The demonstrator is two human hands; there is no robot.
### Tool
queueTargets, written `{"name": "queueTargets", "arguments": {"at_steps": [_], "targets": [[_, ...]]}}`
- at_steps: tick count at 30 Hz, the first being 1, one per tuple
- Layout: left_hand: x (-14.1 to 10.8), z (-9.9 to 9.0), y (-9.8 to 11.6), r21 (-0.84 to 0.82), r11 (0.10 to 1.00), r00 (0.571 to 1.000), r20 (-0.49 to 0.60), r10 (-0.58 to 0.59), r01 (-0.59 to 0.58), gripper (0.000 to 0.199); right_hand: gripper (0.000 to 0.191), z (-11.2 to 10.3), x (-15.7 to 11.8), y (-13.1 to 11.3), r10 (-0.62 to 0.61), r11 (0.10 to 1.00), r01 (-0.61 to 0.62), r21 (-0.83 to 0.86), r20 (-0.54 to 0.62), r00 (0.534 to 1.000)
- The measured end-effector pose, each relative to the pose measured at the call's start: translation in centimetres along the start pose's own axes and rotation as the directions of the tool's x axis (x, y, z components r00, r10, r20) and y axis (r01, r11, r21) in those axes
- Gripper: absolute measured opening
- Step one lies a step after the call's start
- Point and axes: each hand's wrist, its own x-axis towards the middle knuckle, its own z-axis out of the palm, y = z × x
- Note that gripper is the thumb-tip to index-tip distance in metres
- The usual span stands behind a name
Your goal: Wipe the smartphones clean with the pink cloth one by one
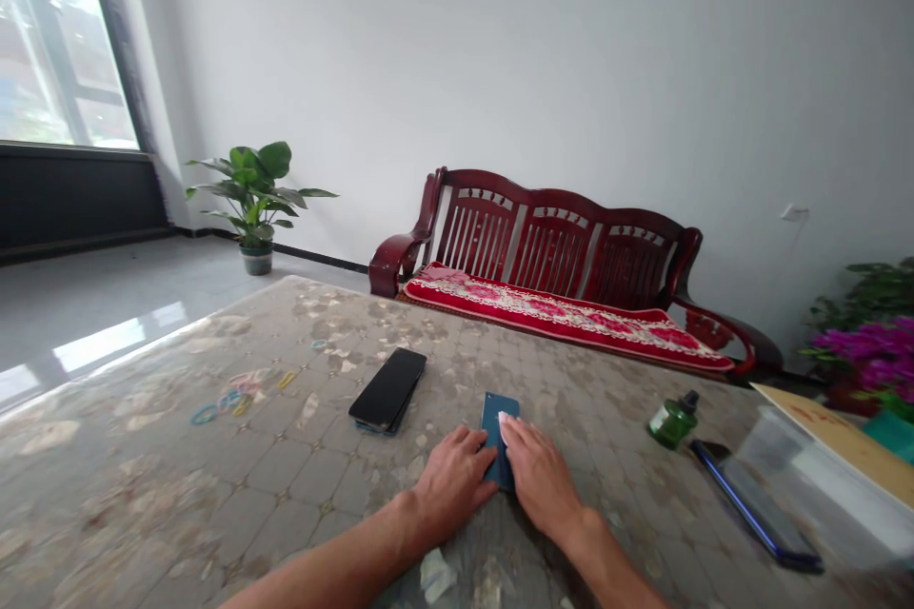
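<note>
A dark blue phone point(495, 417) lies flat on the patterned table point(178, 495), between my two hands. My left hand point(449, 485) rests against its left side with the fingers curled at the edge. My right hand point(539, 476) lies on top of it, fingers flat and a fingertip near its far end. A stack of black phones point(389, 388) lies a little to the left, apart from my hands. Loose coloured rubber bands point(228, 400) are scattered further left.
A small green bottle point(672, 419) stands to the right, with another dark phone point(757, 504) and a clear plastic box point(806, 476) beyond it. A red wooden bench point(557, 276) stands against the wall behind the table. Potted plants stand at left point(253, 200) and right point(875, 343).
</note>
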Motion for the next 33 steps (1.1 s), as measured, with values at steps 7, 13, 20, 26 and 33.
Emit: {"name": "queueTargets", "arguments": {"at_steps": [7,13,20,26,33], "targets": [[0.2,-0.1,0.1,0.012,1.0,0.999,0.035,-0.011,0.011,0.02,0.05,-0.7,3.3,0.7,0.051,0.998,-0.05,-0.031,0.036,0.998],[0.0,0.4,-0.3,-0.01,1.0,1.0,0.0,-0.002,0.002,0.024,0.05,-0.5,1.5,0.5,-0.042,0.999,0.042,0.011,0.027,0.999],[-0.1,0.5,-0.3,-0.017,1.0,1.0,-0.004,0.001,-0.001,0.023,0.054,0.2,0.2,0.8,-0.088,0.994,0.088,0.066,0.002,0.996],[0.1,0.4,-0.5,-0.012,1.0,1.0,0.008,0.019,-0.019,0.027,0.047,0.8,4.3,0.6,0.017,0.998,-0.016,0.066,-0.021,1.0],[0.1,0.2,-0.3,0.002,1.0,0.999,0.033,0.007,-0.007,0.028,0.048,0.1,2.1,-0.7,-0.057,0.998,0.057,-0.004,-0.011,0.998]]}}
